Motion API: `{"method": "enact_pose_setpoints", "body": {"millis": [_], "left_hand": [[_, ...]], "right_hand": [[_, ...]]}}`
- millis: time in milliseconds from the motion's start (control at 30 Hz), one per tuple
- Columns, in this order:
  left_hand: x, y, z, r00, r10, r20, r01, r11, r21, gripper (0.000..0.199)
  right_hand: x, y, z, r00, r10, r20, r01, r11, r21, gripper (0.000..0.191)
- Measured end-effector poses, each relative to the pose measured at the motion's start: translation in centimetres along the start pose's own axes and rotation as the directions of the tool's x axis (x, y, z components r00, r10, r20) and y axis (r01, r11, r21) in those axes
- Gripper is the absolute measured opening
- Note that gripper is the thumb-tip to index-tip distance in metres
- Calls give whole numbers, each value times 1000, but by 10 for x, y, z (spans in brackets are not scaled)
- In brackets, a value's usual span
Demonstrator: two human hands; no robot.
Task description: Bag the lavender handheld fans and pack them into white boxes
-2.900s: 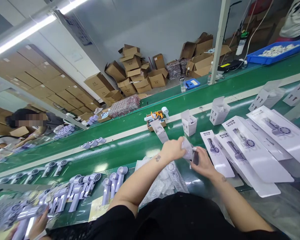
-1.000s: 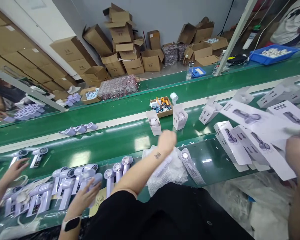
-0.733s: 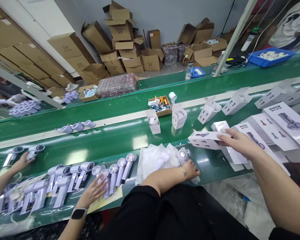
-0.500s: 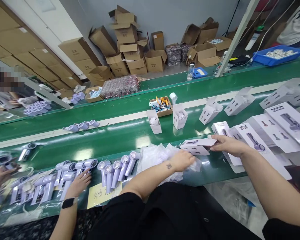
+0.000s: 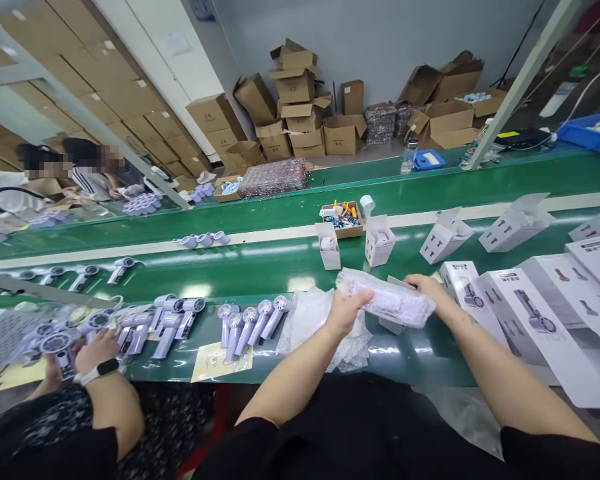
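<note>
My left hand (image 5: 349, 312) is closed round one end of a handheld fan in bubble wrap (image 5: 387, 298), its lilac colour showing through. The wrapped fan is held slanting above the bench. My right hand (image 5: 429, 293) is closed on a white box (image 5: 393, 327), which is mostly hidden behind the wrapped fan. Beneath my left forearm lies a pile of clear bubble bags (image 5: 305, 320). Left of the pile, several bare lilac fans (image 5: 250, 327) stand in a row beside a yellow paper sheet (image 5: 207, 362).
Printed white fan boxes (image 5: 535, 313) are grouped on the right. Open boxes (image 5: 380, 243) line the green conveyor (image 5: 260, 267), near a small carton of tools (image 5: 347, 223). To the left, a co-worker's hand with a watch (image 5: 97, 353) handles fans. Cardboard cartons (image 5: 345, 133) are stacked behind.
My left hand has lifted the bubble-wrapped fan from the bench, in front of the white box. The view has shifted left. The co-worker's watch hand has moved left, away from the bare fans.
</note>
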State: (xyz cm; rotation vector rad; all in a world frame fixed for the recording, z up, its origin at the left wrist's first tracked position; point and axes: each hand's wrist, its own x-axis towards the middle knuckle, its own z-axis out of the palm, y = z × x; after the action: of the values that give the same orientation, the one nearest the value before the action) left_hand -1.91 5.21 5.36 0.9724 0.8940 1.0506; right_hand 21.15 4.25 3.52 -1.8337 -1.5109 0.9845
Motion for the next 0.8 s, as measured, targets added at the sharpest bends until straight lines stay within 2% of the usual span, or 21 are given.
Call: {"method": "enact_pose_setpoints", "body": {"millis": [67, 133, 200, 267, 333, 400, 433, 500, 633, 733, 800], "left_hand": [[0, -8, 7, 997, 62, -54, -55, 991, 121, 37], [-3, -10, 6, 991, 97, -89, -68, 957, 283, 32], [-11, -6, 5, 991, 128, -34, -95, 869, 485, 31], [-23, 1, 9, 982, 169, 88, -181, 677, 714, 35], [-34, 7, 19, 965, 158, 210, -257, 391, 884, 39], [-39, 10, 31, 959, 55, 277, -282, 125, 951, 39], [-40, 10, 37, 958, -7, 288, -288, 27, 957, 39], [-36, 8, 49, 949, -97, 301, -310, -95, 946, 39], [-19, -5, 73, 909, -173, 378, -405, -160, 900, 39], [-10, -10, 82, 886, -247, 393, -438, -163, 884, 45], [-8, -11, 77, 831, -283, 479, -527, -124, 841, 52]], "right_hand": [[-2, 10, 7, 998, 48, 48, -51, 995, 81, 14], [-10, 20, 16, 990, 96, 103, -114, 976, 188, 24], [-18, 29, 25, 979, 134, 153, -175, 940, 293, 31], [-23, 36, 29, 967, 150, 205, -220, 898, 382, 35], [-26, 42, 28, 956, 142, 258, -250, 854, 456, 37], [-29, 48, 23, 946, 122, 301, -268, 816, 512, 42], [-31, 50, 21, 943, 110, 313, -272, 796, 540, 44], [-36, 53, 19, 941, 73, 330, -271, 748, 607, 48], [-48, 57, 26, 937, -99, 334, -178, 687, 704, 58], [-58, 70, 43, 968, -144, 204, -30, 743, 669, 92], [-63, 84, 59, 985, -120, 125, 27, 819, 573, 111]]}}
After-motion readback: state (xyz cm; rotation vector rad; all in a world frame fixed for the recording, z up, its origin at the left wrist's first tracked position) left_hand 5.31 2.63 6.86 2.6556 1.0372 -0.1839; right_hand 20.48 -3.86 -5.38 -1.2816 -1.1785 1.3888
